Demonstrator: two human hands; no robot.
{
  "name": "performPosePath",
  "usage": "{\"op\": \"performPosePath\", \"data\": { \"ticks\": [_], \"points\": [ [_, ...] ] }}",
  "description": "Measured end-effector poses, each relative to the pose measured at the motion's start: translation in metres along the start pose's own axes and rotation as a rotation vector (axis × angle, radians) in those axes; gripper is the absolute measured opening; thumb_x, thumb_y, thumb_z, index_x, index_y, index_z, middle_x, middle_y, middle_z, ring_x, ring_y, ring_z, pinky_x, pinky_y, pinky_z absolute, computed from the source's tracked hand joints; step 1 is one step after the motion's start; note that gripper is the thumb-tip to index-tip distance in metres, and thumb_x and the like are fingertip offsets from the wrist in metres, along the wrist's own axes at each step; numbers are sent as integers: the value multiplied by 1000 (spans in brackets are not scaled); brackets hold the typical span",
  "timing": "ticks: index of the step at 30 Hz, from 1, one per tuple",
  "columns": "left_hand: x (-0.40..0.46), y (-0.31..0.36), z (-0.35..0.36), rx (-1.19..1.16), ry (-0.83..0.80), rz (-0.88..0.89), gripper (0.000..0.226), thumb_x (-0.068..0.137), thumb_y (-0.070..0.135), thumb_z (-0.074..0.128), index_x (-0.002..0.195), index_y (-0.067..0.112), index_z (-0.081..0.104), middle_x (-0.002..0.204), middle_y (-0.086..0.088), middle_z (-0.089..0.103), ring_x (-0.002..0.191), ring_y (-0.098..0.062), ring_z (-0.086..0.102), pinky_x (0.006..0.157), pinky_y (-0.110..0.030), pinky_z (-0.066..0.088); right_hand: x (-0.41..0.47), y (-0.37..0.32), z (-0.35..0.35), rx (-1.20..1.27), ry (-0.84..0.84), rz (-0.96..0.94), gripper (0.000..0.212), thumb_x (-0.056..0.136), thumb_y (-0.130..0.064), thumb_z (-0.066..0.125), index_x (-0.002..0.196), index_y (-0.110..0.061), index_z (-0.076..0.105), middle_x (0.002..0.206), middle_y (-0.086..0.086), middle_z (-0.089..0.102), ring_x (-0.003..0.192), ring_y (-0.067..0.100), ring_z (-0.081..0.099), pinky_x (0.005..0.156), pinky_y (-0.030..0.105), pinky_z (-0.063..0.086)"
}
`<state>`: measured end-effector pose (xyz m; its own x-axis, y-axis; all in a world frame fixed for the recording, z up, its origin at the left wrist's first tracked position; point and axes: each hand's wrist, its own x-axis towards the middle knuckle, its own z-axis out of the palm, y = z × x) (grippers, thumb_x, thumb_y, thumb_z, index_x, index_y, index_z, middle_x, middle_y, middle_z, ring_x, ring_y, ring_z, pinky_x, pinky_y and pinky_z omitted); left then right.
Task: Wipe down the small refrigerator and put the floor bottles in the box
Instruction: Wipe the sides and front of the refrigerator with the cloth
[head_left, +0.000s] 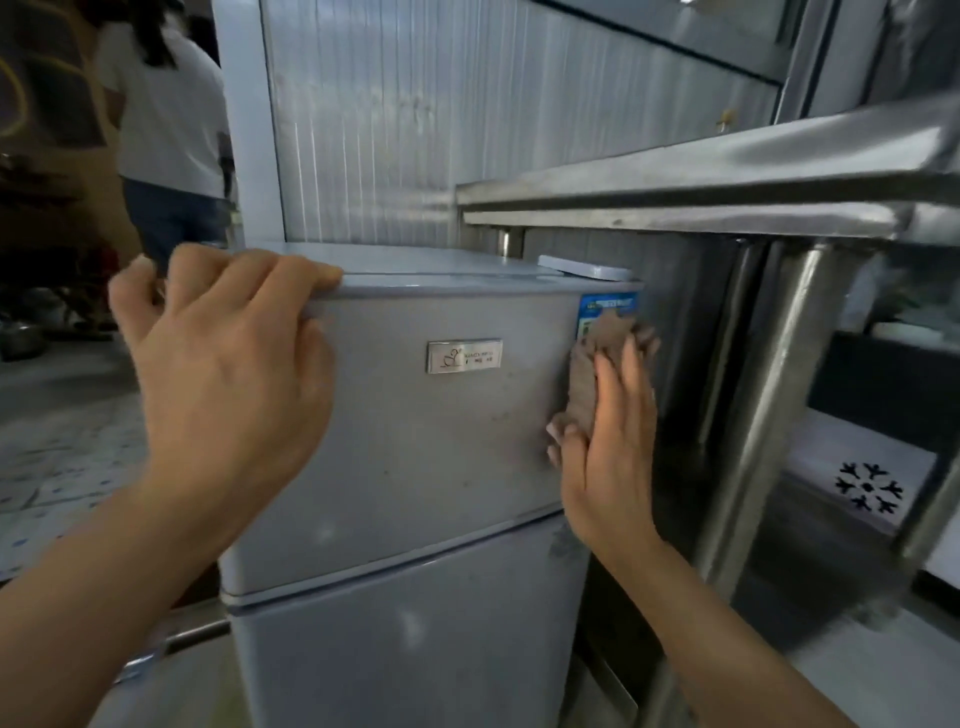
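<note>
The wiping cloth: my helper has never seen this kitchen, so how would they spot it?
Find the small grey refrigerator beside the steel table. At its upper door's right edge, the right hand presses flat a brownish cloth, just below the blue sticker; it is the only fabric there.

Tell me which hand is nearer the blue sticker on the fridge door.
Right. The right hand presses a cloth just below the blue sticker; the left hand grips the door's far top corner.
</note>
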<state>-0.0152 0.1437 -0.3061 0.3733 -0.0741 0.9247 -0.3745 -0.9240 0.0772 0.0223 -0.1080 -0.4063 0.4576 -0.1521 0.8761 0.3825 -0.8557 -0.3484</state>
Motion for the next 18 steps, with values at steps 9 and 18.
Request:
{"op": "performPosePath", "data": {
  "ticks": [9, 18],
  "points": [
    [-19, -25, 0, -19, -55, -92, 53, 84, 38, 43, 132, 17, 40, 131, -8, 38, 117, -42, 40, 91, -59, 38, 49, -1, 4, 290, 123, 186, 71, 95, -18, 41, 151, -33, -2, 158, -9, -6, 128, 25, 45, 77, 32, 59],
    [-19, -14, -11, 49, -64, -65, 53, 82, 26, 48, 132, 8, 46, 129, -16, 46, 116, -45, 40, 95, -46, 32, 6, -1, 15, -33, 60, 38, 68, 90, -26, 31, 150, -6, 8, 158, 16, -2, 146, 29, -2, 117, 52, 15]
  ]
}}
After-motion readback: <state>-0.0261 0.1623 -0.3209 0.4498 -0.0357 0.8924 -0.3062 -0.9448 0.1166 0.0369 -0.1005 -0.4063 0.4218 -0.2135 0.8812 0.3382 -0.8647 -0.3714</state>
